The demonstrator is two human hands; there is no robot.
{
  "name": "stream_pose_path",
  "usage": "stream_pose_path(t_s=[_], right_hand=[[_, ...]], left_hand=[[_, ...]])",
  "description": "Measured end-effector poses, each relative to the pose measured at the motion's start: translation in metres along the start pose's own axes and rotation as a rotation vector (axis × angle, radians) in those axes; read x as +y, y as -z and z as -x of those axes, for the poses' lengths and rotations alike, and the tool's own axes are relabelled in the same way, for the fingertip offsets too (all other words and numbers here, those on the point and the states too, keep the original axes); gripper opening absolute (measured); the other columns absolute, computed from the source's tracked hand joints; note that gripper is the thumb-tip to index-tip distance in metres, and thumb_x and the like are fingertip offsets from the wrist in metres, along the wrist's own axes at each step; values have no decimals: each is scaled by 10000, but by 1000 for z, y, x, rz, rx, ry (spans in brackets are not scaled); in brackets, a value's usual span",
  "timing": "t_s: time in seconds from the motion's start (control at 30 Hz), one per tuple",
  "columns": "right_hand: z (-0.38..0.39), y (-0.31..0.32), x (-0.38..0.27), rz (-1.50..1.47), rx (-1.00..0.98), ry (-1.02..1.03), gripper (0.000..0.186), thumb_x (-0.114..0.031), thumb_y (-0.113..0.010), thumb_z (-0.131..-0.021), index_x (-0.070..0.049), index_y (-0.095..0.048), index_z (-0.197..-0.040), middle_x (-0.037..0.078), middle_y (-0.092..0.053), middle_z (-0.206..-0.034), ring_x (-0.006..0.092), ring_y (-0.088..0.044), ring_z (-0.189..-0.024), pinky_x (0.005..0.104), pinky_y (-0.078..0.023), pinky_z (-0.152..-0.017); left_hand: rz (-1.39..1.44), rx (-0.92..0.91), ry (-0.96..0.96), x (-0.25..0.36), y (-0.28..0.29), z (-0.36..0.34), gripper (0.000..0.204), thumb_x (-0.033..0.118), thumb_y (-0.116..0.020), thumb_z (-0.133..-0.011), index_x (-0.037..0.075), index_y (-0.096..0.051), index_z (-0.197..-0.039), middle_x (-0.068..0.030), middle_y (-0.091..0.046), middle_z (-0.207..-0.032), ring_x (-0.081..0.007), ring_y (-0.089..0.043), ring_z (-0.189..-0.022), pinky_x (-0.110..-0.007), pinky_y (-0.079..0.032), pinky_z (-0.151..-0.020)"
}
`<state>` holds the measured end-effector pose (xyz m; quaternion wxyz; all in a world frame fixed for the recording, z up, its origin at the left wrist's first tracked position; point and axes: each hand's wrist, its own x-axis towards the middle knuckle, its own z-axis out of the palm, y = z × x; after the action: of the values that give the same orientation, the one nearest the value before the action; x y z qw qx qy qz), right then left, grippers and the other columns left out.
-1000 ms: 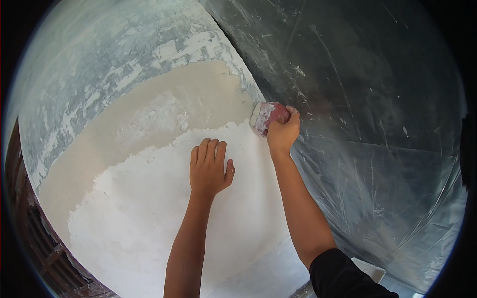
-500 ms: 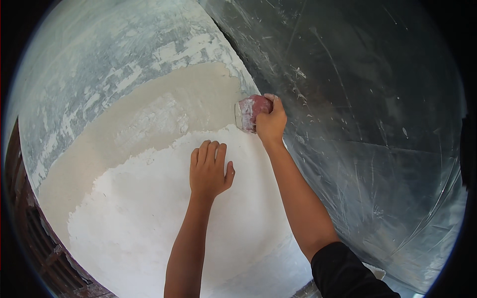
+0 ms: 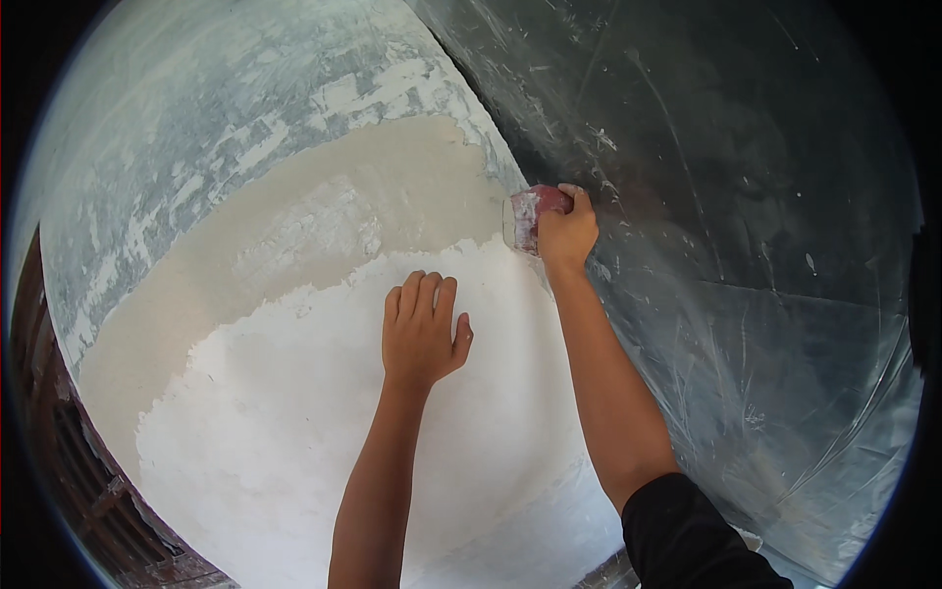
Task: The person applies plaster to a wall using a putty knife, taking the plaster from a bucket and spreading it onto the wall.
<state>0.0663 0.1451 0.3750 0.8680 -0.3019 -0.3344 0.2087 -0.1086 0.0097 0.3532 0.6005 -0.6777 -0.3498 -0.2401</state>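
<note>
My right hand grips a red block-shaped tool smeared with white, whose pale edge lies at the right edge of a large curved surface. My left hand rests open on the white-coated part of that surface, fingers slightly bent and thumb apart. Above the white part runs a beige band with a pale patch in it; higher up the surface is mottled grey and white.
A dark, creased sheet with white streaks covers the right side, bordering the curved surface along a dark gap. At the lower left is a brown slatted structure. A pale object shows partly behind my right sleeve.
My right hand and the tool shifted left along the surface half a second ago and are now back to the right, slightly higher than at first. My left hand appears slightly shifted right.
</note>
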Motion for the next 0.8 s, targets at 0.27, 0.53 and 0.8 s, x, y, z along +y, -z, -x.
stream_pose_path(t_s=[0.27,0.53,0.8], right_hand=[[5,-7,-10,37,-27,178,363,74,-532,-704,-25,-653,-1031,192,-665,-1024,366,-640,-949,409,-492,-853],[10,-4,-19,-80,-23,371,342,42,-569,-704,-33,-652,-1027,184,-659,-983,362,-643,-913,424,-501,-811],[8,-4,-17,-14,53,444,338,43,-556,-714,-37,-663,-1025,185,-653,-974,377,-633,-907,420,-504,-805]], left_hand=[[51,-1,17,-1,-1,0,442,189,-618,-730,22,-529,-1129,-130,-543,-1123,-318,-485,-1124,-437,-365,-936],[42,-2,16,-1,-2,0,428,179,-613,-733,19,-534,-1121,-135,-543,-1121,-323,-489,-1116,-438,-368,-932],[40,-9,23,-1,-3,1,433,186,-614,-734,24,-536,-1128,-135,-546,-1126,-322,-488,-1126,-437,-368,-934]])
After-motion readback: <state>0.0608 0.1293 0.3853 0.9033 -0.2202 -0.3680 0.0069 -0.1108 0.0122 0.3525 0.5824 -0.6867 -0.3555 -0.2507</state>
